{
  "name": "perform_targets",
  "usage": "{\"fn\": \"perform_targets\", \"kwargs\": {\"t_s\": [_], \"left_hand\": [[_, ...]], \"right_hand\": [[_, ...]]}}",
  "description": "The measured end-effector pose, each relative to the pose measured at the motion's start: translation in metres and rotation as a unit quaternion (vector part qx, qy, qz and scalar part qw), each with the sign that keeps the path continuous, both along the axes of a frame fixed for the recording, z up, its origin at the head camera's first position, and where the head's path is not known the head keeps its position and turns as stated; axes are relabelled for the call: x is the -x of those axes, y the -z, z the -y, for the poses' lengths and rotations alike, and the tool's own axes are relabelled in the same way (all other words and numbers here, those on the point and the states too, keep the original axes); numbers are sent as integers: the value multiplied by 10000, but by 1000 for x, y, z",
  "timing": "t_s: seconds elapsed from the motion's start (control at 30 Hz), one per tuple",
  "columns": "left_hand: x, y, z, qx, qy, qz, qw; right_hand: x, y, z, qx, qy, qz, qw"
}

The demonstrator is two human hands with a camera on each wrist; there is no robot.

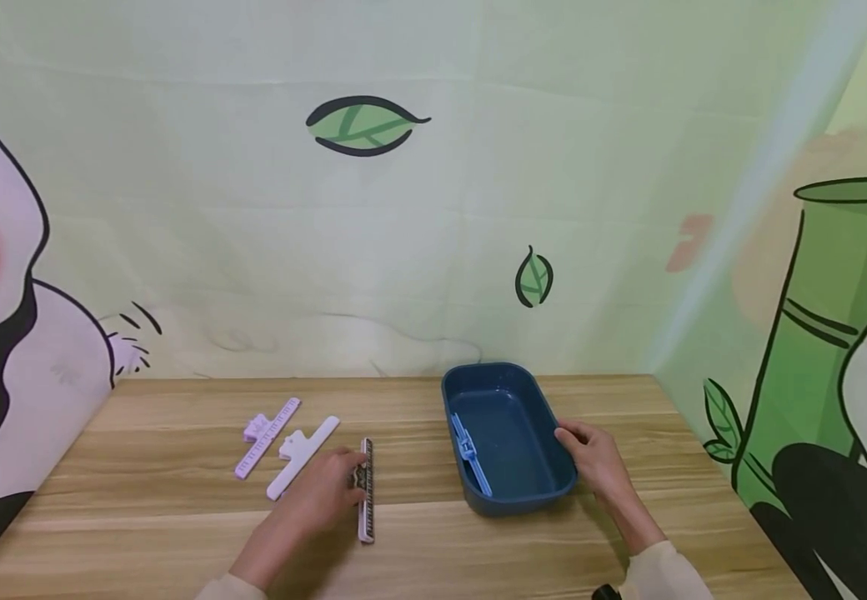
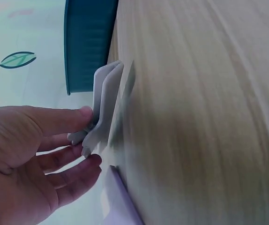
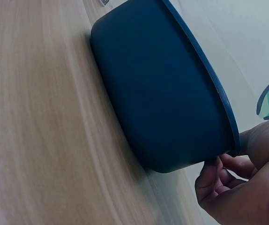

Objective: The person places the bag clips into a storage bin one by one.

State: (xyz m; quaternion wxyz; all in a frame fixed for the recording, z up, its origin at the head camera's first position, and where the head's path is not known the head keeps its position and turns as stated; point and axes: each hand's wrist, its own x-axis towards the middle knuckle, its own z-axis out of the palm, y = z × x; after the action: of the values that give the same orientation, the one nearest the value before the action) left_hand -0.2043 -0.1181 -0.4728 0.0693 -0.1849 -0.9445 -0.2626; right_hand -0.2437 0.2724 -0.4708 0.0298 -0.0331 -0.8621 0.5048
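Observation:
My left hand (image 1: 328, 487) pinches the handle of a long black-and-white patterned clip (image 1: 367, 521) between thumb and fingers. In the left wrist view this clip (image 2: 107, 93) has its two long jaws close above the wood, with a shadow beside it. My right hand (image 1: 600, 458) grips the right rim of a dark blue plastic basin (image 1: 519, 500); the right wrist view shows fingers curled under that rim. Inside the basin, a light blue clip (image 1: 471, 454) leans along the left wall.
Left of my left hand lie a white clip (image 1: 303, 458) and a purple clip with ruler markings (image 1: 268, 437). All stand on a wooden table (image 1: 433, 558). Behind it hangs a printed cloth backdrop (image 1: 418, 275), close to the basin's far end.

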Motion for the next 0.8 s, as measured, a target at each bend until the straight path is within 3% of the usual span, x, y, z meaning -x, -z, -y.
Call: {"fn": "perform_targets", "kwargs": {"t_s": [0.33, 0.8], "left_hand": [[-1, -8, 1, -376, 151, -79, 9991], [2, -37, 2, -93, 270, -378, 9989]], "right_hand": [[1, -1, 1, 6, 34, -21, 10000], [0, -3, 0, -4, -70, 55, 10000]]}}
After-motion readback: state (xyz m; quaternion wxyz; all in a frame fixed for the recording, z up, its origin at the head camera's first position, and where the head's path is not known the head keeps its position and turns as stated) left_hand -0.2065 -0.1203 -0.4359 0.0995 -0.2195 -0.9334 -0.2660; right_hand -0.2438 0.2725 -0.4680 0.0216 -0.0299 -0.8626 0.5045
